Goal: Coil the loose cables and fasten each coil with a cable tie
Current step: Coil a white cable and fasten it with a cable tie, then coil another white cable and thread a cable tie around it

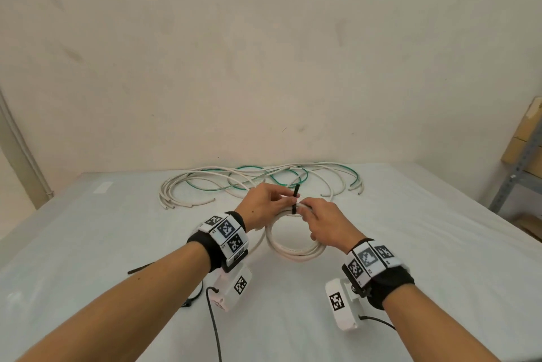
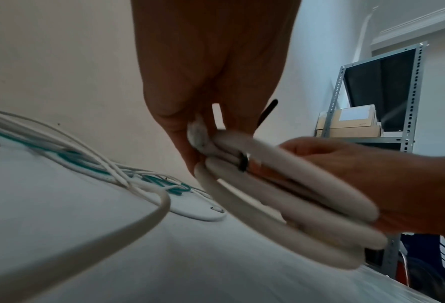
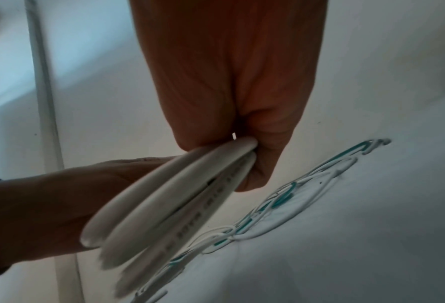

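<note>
Your left hand (image 1: 262,204) pinches the thin black plastic cable tie (image 1: 295,199), standing upright across the far arc of the round white cable coil (image 1: 293,247); your right hand (image 1: 324,221) grips that arc just beside it, equally near.

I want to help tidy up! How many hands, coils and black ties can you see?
Hands: 2, the left hand pinching the black tie on the coil and the right hand gripping the white coil
White coil: 1
Black ties: 3, counting what look like two spare ties lying by the left wrist
Total: 6
</note>
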